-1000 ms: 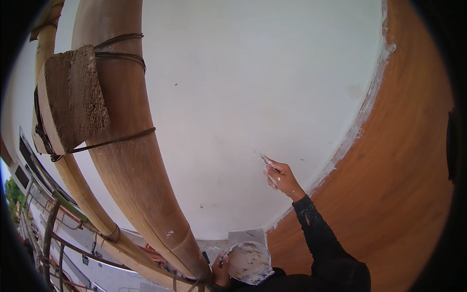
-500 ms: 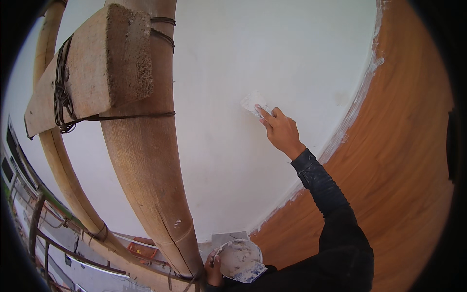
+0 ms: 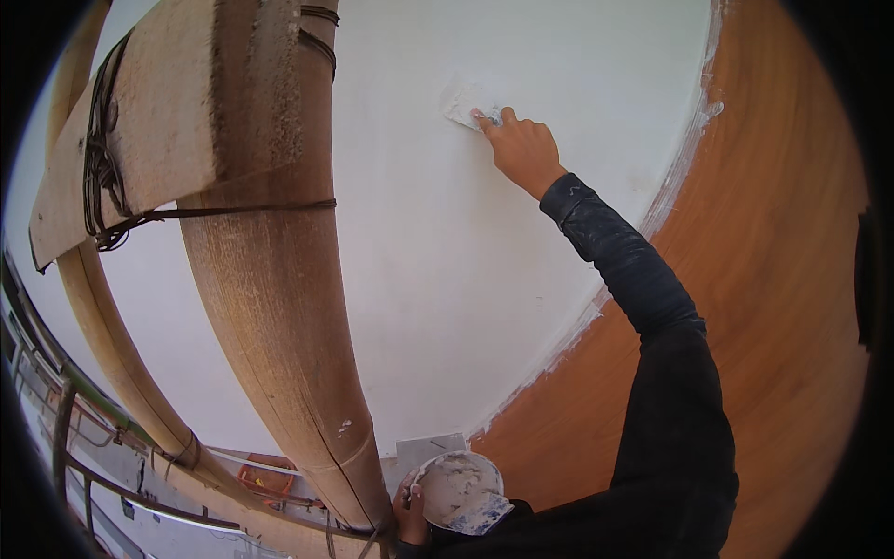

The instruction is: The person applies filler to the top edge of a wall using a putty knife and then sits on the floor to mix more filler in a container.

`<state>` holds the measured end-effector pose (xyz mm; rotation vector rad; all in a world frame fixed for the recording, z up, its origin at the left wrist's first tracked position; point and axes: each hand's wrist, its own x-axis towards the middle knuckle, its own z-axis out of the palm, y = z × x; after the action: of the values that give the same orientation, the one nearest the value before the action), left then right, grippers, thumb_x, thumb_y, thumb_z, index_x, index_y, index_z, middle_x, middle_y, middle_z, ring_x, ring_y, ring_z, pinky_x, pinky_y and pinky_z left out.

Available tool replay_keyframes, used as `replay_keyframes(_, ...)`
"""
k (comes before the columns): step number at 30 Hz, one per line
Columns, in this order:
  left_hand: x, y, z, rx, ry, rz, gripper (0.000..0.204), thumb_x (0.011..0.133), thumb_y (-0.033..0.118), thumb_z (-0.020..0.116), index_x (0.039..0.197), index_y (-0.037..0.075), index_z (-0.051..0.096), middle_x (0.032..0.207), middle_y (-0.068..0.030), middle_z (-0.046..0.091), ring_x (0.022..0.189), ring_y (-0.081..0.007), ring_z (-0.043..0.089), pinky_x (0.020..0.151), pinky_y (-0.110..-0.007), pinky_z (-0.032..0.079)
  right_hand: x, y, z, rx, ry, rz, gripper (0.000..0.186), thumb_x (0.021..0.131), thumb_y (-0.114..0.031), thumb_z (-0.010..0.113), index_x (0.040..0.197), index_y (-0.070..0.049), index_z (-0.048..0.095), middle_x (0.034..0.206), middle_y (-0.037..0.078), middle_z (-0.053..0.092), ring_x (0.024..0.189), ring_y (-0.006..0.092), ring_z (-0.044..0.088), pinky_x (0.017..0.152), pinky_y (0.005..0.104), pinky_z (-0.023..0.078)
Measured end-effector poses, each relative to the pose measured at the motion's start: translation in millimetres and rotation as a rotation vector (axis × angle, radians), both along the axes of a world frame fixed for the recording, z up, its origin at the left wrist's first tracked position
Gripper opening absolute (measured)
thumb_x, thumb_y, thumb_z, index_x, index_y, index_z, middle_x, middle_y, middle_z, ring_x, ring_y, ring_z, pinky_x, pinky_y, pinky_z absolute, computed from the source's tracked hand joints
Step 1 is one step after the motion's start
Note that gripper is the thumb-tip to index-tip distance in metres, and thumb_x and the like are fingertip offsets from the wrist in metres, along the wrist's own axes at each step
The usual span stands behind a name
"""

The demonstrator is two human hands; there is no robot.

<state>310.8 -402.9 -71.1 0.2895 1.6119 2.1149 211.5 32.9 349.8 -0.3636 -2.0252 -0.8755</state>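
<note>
My right hand [image 3: 523, 147] grips a putty knife [image 3: 468, 105] whose wide, white-smeared blade lies against the white wall [image 3: 419, 252]. Its forefinger presses along the back of the blade, and the handle is mostly hidden in the palm. Low in the view, my left hand [image 3: 410, 511] is wrapped round the left side of a round bucket [image 3: 463, 486]. Whitish putty fills part of the bucket. A second flat blade [image 3: 482, 513], smeared white and blue, rests across its near rim.
A thick bamboo pole [image 3: 279, 307] stands left of my hands, with a wooden beam [image 3: 168, 121] tied on by dark wire. Behind is a thinner pole [image 3: 112, 326]. At right runs a brown wood-grain panel [image 3: 745, 233]. An orange crate [image 3: 268, 475] lies low at left.
My right hand has moved up the wall and slightly left with the putty knife, the arm stretching further. My left hand still holds the bucket. The view has shifted a little.
</note>
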Motion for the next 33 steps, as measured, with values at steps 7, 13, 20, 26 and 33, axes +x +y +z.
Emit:
replay_keyframes(7,-4,-6,10,0.076,-0.05,-0.08,0.04,0.097,0.022,0.056,0.127,-0.004,0.055,0.118,-0.0115,0.063,0.107,-0.0184,0.058,0.095,-0.03,0.043,27,-43,34,-0.188,0.01,-0.029,0.035,0.09,-0.015,0.052,0.123,-0.016,0.064,0.085,0.014,0.061,0.062,0.0298,0.062,0.055,0.0414,0.049)
replay_keyframes(13,1,-11,10,0.07,-0.174,-0.116,0.04,0.097,0.022,0.056,0.128,-0.004,0.055,0.118,-0.0109,0.063,0.107,-0.0173,0.058,0.094,-0.029,0.044,-29,-57,17,-0.307,0.134,0.019,0.023,0.094,-0.017,0.049,0.104,-0.008,0.067,0.081,0.018,0.063,0.067,0.0326,0.065,0.059,0.0441,0.052)
replay_keyframes(20,7,-17,27,-0.014,-0.044,-0.172,0.039,0.098,0.025,0.053,0.124,-0.004,0.057,0.111,-0.0071,0.063,0.099,-0.0143,0.057,0.088,-0.027,0.045,3,-68,-42,-0.24,-0.016,-0.017,0.023,0.093,-0.016,0.048,0.09,-0.004,0.068,0.075,0.017,0.063,0.066,0.0313,0.066,0.056,0.0422,0.052)
replay_keyframes(26,9,-15,28,0.005,-0.011,-0.224,0.043,0.098,0.027,0.054,0.126,-0.004,0.056,0.115,-0.0097,0.063,0.104,-0.0169,0.057,0.092,-0.029,0.044,-14,-63,24,-0.135,0.128,0.038,0.021,0.091,-0.015,0.05,0.095,-0.004,0.067,0.075,0.016,0.062,0.066,0.0298,0.066,0.055,0.0423,0.051)
replay_keyframes(33,4,-26,30,0.027,-0.119,-0.25,0.042,0.097,0.025,0.056,0.127,-0.004,0.056,0.118,-0.0116,0.063,0.108,-0.0181,0.057,0.096,-0.03,0.042,4,-62,-47,-0.173,-0.11,-0.051,0.025,0.089,-0.012,0.052,0.108,-0.006,0.068,0.08,0.011,0.06,0.062,0.0237,0.063,0.051,0.0368,0.049)
